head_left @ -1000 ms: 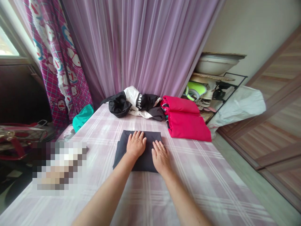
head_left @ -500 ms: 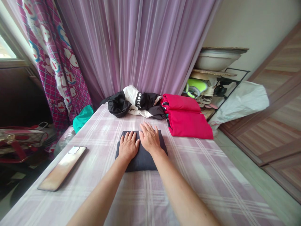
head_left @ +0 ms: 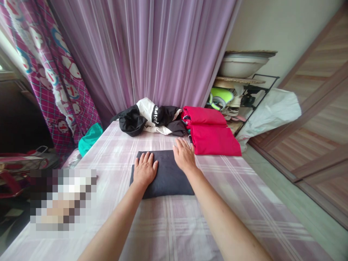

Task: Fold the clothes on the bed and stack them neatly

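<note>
L hand (head_left: 144, 171) flat, fingers spread on folded dark cloth (head_left: 165, 175), R hand (head_left: 184, 155) flat at its far corner, palms hidden

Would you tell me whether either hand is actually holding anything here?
Nothing is gripped: the left hand lies flat on the folded dark garment, and the right hand rests flat at its far right corner.

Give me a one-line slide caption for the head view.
Left hand and right hand press flat on a folded dark garment on the checked bed.
</note>
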Available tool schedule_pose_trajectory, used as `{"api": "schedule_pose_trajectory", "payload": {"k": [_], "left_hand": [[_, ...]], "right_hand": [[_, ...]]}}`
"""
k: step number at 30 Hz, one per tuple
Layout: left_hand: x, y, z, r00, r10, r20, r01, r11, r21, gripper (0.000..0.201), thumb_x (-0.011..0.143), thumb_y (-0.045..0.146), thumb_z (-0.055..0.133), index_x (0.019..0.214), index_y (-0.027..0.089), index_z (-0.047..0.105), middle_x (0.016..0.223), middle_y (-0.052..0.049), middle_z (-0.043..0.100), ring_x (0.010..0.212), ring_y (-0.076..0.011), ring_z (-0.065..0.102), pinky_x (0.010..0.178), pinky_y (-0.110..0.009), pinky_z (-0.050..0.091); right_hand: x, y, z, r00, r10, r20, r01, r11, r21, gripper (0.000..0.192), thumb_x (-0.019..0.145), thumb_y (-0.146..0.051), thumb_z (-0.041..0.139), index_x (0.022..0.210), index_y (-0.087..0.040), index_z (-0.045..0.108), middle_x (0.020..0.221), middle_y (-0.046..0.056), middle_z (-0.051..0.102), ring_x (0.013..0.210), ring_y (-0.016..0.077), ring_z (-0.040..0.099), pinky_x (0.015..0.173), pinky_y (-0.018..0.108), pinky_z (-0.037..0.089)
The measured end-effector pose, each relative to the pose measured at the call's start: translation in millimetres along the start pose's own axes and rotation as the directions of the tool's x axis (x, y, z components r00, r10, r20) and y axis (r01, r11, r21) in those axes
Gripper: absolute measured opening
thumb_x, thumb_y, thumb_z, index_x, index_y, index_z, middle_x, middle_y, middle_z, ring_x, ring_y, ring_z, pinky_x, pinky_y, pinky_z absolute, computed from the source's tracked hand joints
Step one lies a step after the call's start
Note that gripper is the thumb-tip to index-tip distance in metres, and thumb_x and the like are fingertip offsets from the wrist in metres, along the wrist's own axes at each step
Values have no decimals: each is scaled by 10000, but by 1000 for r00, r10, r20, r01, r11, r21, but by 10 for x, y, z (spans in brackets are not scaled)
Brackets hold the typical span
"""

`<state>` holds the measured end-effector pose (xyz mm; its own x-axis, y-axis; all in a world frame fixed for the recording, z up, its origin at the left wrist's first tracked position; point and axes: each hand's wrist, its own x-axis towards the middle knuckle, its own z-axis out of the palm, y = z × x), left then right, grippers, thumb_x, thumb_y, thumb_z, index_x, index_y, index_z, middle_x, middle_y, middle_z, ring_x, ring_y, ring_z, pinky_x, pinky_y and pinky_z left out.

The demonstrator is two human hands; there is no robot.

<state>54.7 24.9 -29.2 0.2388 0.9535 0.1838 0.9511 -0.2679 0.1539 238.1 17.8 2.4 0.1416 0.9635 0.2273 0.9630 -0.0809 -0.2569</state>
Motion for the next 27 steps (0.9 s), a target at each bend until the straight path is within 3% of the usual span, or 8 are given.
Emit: {"api": "schedule_pose_trajectory", "payload": {"k": [4, 7, 10, 13, 16, 19, 22, 27], "left_hand": [[26, 20, -29, 1000, -7, 25, 7, 1000, -9, 567, 985, 449, 297, 1462, 185, 453, 1546, -87, 423, 1447, -307, 333, 1178, -550, 258], [39, -62, -48, 998, -4, 61, 6, 999, -39, 547, 980, 425, 323, 1448, 180, 465, 1548, -86, 420, 1453, -297, 328, 1180, -533, 268], [-25, -312, -42, 999, 15, 43, -11, 997, -81, 534, 970, 395, 337, 1407, 129, 490, 1516, -125, 463, 1422, -258, 390, 1160, -431, 329], [-157, -632, -51, 996, -83, 16, 84, 994, -64, 545, 955, 442, 340, 1361, 118, 506, 1386, -155, 591, 1293, -263, 542, 1068, -387, 421], [-248, -834, -131, 971, -206, 122, 211, 977, -31, 524, 913, 531, 388, 1251, 180, 581, 1164, -115, 720, 1100, -277, 662, 919, -365, 492], [-233, -866, -241, 919, -270, 289, 304, 950, -79, 484, 869, 606, 408, 1021, 217, 651, 974, -73, 757, 960, -266, 703, 754, -320, 495], [-185, -796, -291, 887, -272, 373, 347, 926, -151, 440, 842, 609, 415, 805, 214, 607, 792, -60, 725, 802, -257, 699, 655, -315, 457], [-130, -508, -271, 924, -359, 132, 378, 801, -464, 280, 812, 468, 469, 898, 219, 567, 876, -48, 708, 866, -242, 672, 726, -323, 478]], "right_hand": [[-335, 24, 186, 989, -13, 149, 15, 1000, -10, 514, 1020, -401, 282, 1488, -242, 422, 1586, 81, 347, 1464, 245, 259, 1168, 517, 168], [-517, 191, 144, 989, 48, 142, -42, 998, -47, 492, 1010, -360, 329, 1461, -219, 465, 1559, 103, 394, 1426, 248, 339, 1147, 462, 235], [-663, 355, -24, 979, 140, 146, -139, 990, -15, 476, 971, -354, 420, 1399, -179, 536, 1379, 128, 591, 1260, 236, 531, 1028, 351, 379], [-740, 447, -147, 930, 260, 259, -294, 950, 102, 397, 909, -418, 522, 1226, -226, 667, 1113, 72, 733, 1015, 219, 662, 814, 290, 456], [-700, 490, -160, 868, 288, 403, -393, 896, 206, 328, 866, -486, 571, 984, -231, 739, 924, 39, 762, 836, 196, 687, 651, 256, 421], [-624, 485, -115, 829, 265, 492, -432, 862, 265, 314, 856, -480, 589, 824, -195, 717, 819, 41, 750, 756, 176, 672, 596, 239, 376], [-620, 403, -88, 860, 259, 440, -402, 874, 272, 217, 862, -397, 595, 840, -199, 681, 858, 33, 745, 773, 165, 658, 602, 235, 351], [-668, 280, -212, 969, 201, 146, -221, 966, 132, 141, 912, -301, 520, 913, -215, 632, 910, 41, 726, 830, 174, 642, 665, 258, 335]]}}
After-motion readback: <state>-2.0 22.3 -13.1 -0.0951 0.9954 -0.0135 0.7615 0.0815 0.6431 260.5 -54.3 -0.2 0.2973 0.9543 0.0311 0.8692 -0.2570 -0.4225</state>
